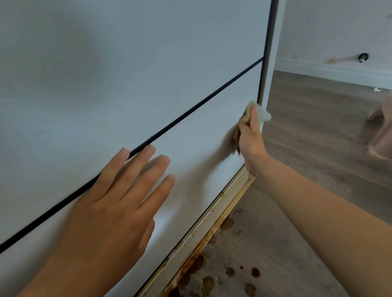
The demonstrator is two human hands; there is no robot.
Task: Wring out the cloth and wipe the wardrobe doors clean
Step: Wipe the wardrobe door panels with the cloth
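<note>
Right hand [251, 140] presses cloth [262, 113] on wardrobe door [110, 60]; left hand [113, 199] flat.

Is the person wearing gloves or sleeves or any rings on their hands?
No. The left hand and the right hand have no gloves, rings or watch showing. The left forearm and the right forearm are uncovered too: no sleeves in view.

You work in soft, even daylight. Your left hand [114, 204] casts a faint, diffuse shadow on the wardrobe door [87, 75]. The cloth [262, 115] looks soft with blur, and the door's right edge bows from lens distortion.
</note>
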